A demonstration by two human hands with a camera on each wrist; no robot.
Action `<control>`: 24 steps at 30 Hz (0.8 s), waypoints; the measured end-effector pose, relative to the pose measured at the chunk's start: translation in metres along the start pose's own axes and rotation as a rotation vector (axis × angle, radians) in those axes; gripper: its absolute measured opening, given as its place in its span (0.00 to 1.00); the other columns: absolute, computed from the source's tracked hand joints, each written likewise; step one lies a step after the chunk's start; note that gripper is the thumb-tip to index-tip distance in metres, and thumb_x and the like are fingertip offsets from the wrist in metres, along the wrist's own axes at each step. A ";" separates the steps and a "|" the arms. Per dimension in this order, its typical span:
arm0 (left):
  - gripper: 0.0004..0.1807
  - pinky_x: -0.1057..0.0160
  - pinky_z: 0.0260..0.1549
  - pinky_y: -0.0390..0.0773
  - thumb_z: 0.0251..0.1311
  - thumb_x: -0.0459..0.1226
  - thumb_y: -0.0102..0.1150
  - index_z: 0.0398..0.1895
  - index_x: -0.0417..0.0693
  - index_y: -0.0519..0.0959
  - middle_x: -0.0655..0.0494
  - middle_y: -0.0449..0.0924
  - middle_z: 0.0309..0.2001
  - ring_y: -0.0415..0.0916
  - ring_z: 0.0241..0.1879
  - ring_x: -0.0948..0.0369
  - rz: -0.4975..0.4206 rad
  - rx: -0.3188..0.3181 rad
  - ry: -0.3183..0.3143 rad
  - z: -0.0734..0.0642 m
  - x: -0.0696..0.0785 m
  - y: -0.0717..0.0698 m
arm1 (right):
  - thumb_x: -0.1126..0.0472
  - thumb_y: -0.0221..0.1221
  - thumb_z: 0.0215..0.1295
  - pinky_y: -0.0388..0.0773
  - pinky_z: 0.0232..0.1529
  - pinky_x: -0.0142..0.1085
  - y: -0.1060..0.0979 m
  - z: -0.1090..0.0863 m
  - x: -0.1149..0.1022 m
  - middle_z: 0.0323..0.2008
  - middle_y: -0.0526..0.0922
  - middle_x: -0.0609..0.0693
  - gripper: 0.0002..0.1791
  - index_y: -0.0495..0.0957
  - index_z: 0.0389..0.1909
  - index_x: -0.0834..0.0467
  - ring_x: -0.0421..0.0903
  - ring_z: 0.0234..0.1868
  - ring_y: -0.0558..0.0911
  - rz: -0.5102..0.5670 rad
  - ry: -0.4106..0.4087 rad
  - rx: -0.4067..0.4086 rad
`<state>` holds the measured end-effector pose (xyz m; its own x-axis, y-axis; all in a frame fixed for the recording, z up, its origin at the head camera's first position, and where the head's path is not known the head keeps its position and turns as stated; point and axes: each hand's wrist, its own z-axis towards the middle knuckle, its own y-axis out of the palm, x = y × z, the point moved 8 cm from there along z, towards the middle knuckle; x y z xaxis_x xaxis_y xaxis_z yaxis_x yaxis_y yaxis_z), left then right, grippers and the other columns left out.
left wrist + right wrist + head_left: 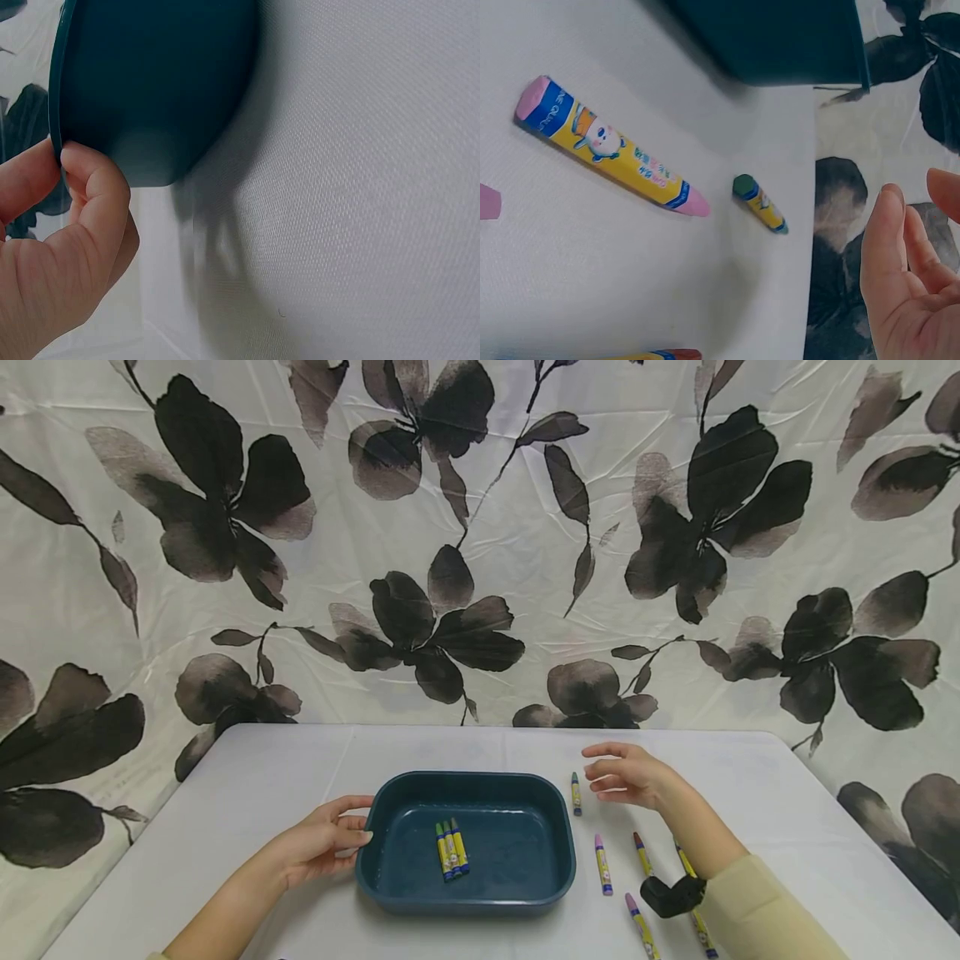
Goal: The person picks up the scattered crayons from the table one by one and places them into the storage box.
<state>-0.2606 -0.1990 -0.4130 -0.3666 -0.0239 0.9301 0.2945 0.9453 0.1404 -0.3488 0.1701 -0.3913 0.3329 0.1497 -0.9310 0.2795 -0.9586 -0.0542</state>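
A dark teal rectangular tray (pixel 487 906) stands on the table, with three greenish crayons (pixel 452 850) side by side inside it. My left hand (pixel 322 839) pinches the tray's left rim between thumb and fingers, as the left wrist view shows close up. To the right of the tray, my right hand (pixel 626 777) hovers with loosely bent fingers and nothing between them. Nearest to it lies a dark green crayon (pixel 576 795), also in the right wrist view. A pink crayon (pixel 615 150) lies closer to the front, beside the tray.
Further crayons lie at the right front: a brown-red one (pixel 641 853), a purple-pink one (pixel 641 927) and a yellow-wrapped one (pixel 701 935) partly under the right forearm. A black wrist strap (pixel 671 896) overlaps them. Behind the white table (pixel 300 760) hangs a floral cloth (pixel 525 552).
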 end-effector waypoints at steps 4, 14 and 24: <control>0.38 0.67 0.32 0.74 0.58 0.24 0.54 0.68 0.34 0.47 0.52 0.68 0.38 0.71 0.34 0.62 0.003 0.001 0.000 0.000 -0.001 0.000 | 0.69 0.57 0.59 0.79 0.29 0.32 -0.002 0.004 0.007 0.30 0.80 0.52 0.22 0.68 0.55 0.65 0.42 0.26 0.80 -0.001 0.013 0.018; 0.38 0.69 0.31 0.74 0.57 0.25 0.56 0.68 0.34 0.48 0.52 0.68 0.38 0.71 0.33 0.62 0.007 -0.001 0.001 0.001 0.001 -0.001 | 0.69 0.57 0.59 0.79 0.28 0.32 -0.005 0.011 0.021 0.31 0.82 0.53 0.25 0.65 0.58 0.69 0.42 0.25 0.80 0.002 0.038 0.063; 0.37 0.68 0.31 0.74 0.58 0.24 0.54 0.68 0.34 0.47 0.51 0.68 0.38 0.71 0.34 0.62 0.010 -0.001 -0.002 0.001 0.000 -0.001 | 0.70 0.57 0.59 0.78 0.26 0.31 -0.003 0.019 0.034 0.26 0.81 0.50 0.22 0.66 0.55 0.69 0.41 0.23 0.79 -0.010 0.059 0.087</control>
<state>-0.2612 -0.1997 -0.4136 -0.3653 -0.0136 0.9308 0.2992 0.9451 0.1313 -0.3552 0.1734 -0.4297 0.3836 0.1708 -0.9075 0.2047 -0.9740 -0.0968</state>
